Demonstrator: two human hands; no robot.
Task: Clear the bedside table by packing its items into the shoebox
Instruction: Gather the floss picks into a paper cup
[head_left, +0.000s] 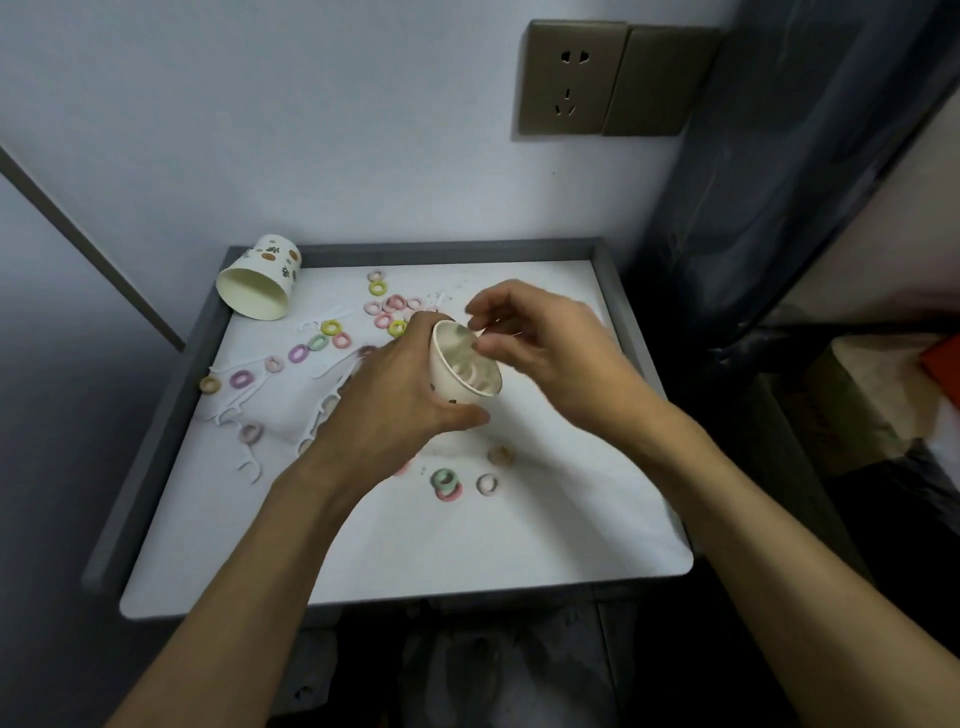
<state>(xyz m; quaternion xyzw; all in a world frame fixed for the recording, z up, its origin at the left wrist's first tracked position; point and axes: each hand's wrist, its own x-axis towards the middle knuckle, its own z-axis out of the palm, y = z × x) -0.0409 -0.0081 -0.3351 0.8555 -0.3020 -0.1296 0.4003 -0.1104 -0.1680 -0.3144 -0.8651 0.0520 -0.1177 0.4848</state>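
Grey-rimmed bedside table (150, 441) is barely cleared — pastel plastic rings (319, 341), white floss picks (249, 465) and a tipped spotted paper cup (260, 283) lie on it — left hand (395, 400) gripping a part-filled white paper cup (457, 379), right hand (550, 353) at its mouth with grip unclear, shoebox not plainly visible.

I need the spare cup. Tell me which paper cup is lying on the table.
The patterned paper cup at the back left corner, on its side, untouched. The other cup is held tilted in the left hand.

Home bedroom: bedside table (441, 253) below wall socket (571, 78).
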